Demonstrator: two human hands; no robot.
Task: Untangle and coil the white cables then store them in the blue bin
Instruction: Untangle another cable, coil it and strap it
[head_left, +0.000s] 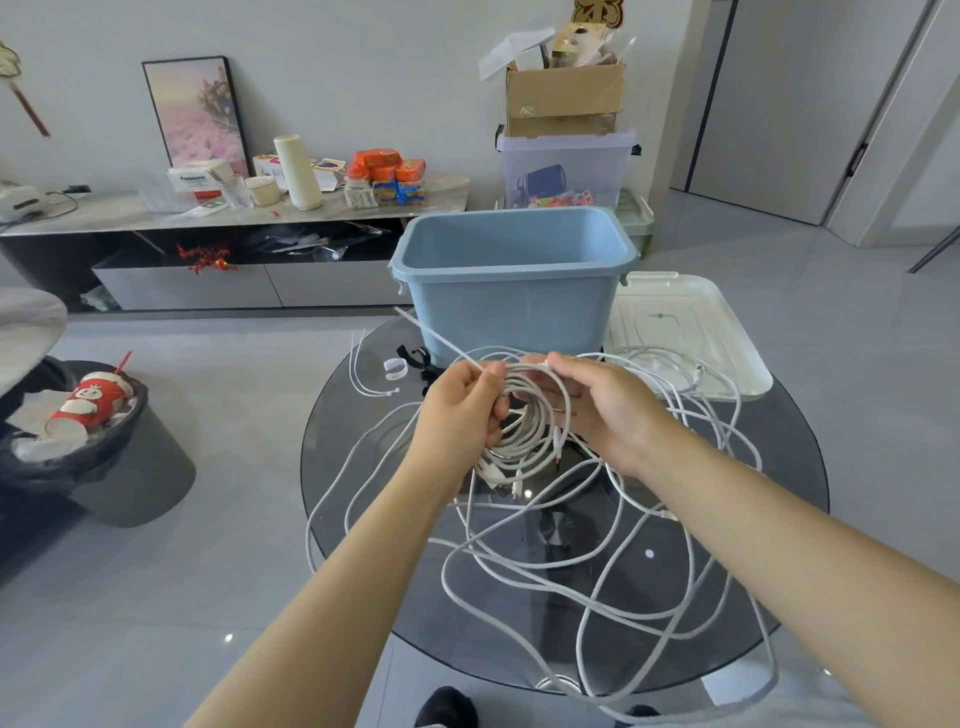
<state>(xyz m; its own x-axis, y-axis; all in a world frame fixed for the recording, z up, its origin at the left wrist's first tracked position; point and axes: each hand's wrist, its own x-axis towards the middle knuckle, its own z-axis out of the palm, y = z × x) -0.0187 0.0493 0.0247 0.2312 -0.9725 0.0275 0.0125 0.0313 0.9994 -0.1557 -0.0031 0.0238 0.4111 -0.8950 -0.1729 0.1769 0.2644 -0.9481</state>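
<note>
Both hands, left hand (460, 410) and right hand (605, 405), grip a half-wound coil (535, 415) of white cables (545, 577) right in front of the blue bin (511, 291).

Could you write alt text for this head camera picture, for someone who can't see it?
Two hands, left hand and right hand, hold a coil of white cable above a round glass table strewn with loose cable loops. An open blue bin stands behind.
</note>
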